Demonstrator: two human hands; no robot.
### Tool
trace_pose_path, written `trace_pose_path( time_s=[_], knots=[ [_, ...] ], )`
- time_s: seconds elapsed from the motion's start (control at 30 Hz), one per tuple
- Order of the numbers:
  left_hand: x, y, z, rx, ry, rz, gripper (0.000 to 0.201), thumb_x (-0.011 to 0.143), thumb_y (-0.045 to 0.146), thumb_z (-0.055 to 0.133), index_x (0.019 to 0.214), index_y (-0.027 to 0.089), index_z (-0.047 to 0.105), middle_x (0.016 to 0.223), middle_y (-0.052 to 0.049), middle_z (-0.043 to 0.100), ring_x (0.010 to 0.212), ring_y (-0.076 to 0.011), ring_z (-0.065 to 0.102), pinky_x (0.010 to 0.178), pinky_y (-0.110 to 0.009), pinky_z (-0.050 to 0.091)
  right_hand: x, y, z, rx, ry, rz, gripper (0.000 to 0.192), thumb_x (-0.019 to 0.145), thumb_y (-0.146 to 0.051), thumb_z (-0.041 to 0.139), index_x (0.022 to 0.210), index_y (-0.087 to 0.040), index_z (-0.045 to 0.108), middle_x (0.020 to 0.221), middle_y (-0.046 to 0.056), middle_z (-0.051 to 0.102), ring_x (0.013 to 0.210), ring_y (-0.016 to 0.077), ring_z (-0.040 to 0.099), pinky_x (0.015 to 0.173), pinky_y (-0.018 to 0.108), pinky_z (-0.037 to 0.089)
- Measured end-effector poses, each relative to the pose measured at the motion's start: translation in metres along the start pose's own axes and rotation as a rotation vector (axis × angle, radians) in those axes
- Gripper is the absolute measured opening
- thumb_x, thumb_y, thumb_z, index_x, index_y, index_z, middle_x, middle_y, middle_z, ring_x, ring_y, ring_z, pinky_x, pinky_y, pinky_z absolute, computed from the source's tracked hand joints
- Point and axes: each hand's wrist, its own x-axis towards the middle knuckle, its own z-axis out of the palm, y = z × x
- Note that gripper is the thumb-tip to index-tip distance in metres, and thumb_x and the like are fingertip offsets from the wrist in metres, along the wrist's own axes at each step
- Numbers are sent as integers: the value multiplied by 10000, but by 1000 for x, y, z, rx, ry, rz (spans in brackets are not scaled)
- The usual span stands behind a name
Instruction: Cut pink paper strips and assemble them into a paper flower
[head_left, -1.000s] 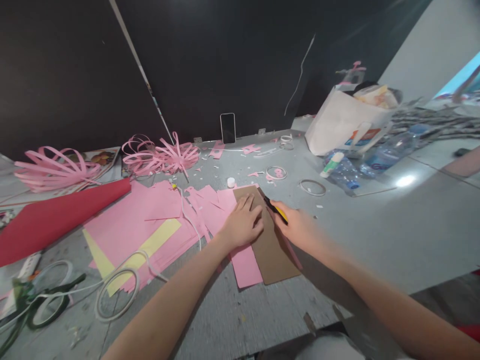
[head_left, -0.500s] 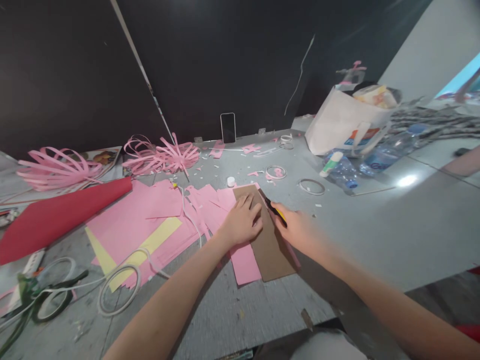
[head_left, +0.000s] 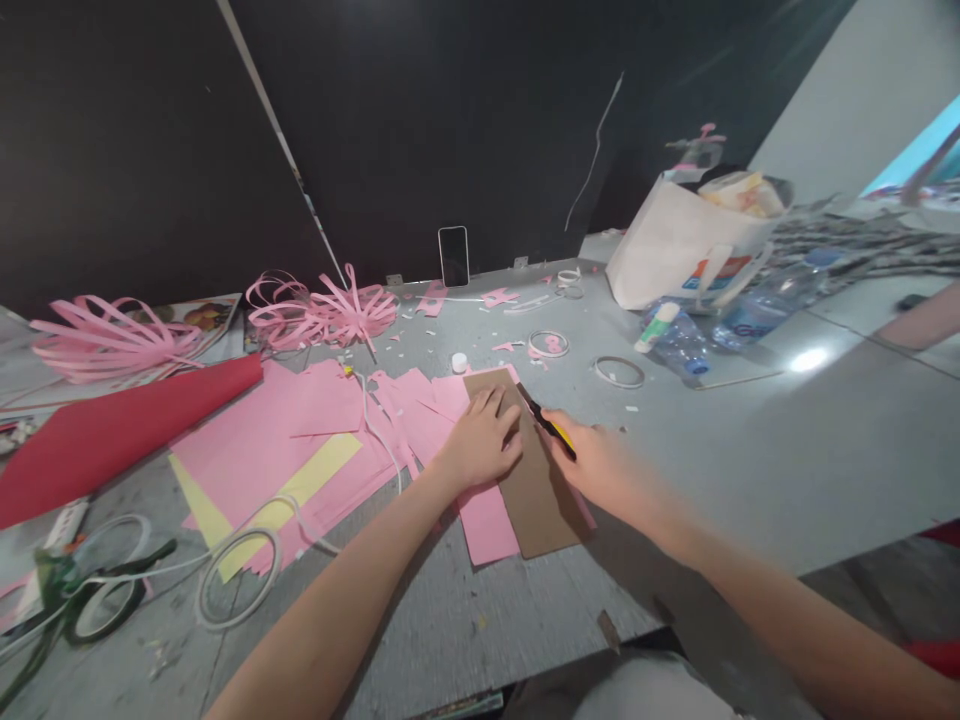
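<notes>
My left hand lies on a strip of brown cardboard, its fingers bent and spread, pressing on the upper part. Under the cardboard is a pink paper sheet, which sticks out on the left and as a thin edge on the right. In my right hand is a black and yellow utility knife, its tip at the cardboard's upper right edge. More pink paper lies in a pile to the left, with a yellow strip on it.
Two pink paper-strip bundles lie at back left, near red paper. A phone leans on the dark wall. Tape rolls, a glue stick, plastic bottles and a white bag stand around.
The view has shifted slightly. My right hand and the knife stay almost where they were along the cardboard's right edge; my left hand has kept its place on the cardboard.
</notes>
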Motion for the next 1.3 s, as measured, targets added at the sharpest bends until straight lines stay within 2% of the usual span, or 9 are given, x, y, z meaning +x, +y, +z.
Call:
trace_pose_path(
  time_s=[0.23,0.53,0.73,1.07,1.17,1.3],
  knots=[
    [0,-1,1,-25,5,-2,272,1028,298,519,1249,175,619,1669,-218,461,1582,-378,382,1279,-625,343,-9,1,-3,19,-18,13,444,1107,-309,422,1486,-231,640,884,116,821,729,274,772,586,297,381],
    [0,-1,3,2,0,-6,326,1027,296,527,1291,142,643,1673,-232,450,1584,-376,386,1292,-574,347,-27,10,3,108,-52,36,450,1121,-388,424,1508,-267,621,942,102,832,789,284,793,601,301,416],
    [0,-1,2,-23,-4,-21,428,1015,298,527,1414,168,607,1695,-193,440,1595,-361,376,1301,-576,331,-50,17,7,80,-74,75,486,1103,-402,419,1540,-284,598,837,80,811,683,286,768,559,310,377],
    [-1,-4,5,0,-2,-17,410,1049,319,511,1414,174,628,1691,-184,440,1592,-354,373,1307,-530,335,-89,32,18,44,-29,-3,485,1076,-327,425,1521,-261,606,704,41,743,571,254,710,528,301,360],
    [-1,-4,4,15,-14,-21,416,1058,333,509,1423,173,629,1693,-187,435,1590,-360,376,1309,-518,334,-103,31,12,62,-18,-35,493,1052,-298,441,1511,-244,615,666,28,719,545,248,700,518,299,393],
    [0,-5,6,16,-7,-14,431,1056,329,517,1437,161,626,1689,-202,434,1590,-363,376,1317,-518,318,-120,25,3,109,-7,-60,494,1045,-277,433,1497,-249,628,716,37,743,544,237,701,525,308,468]
  ],
)
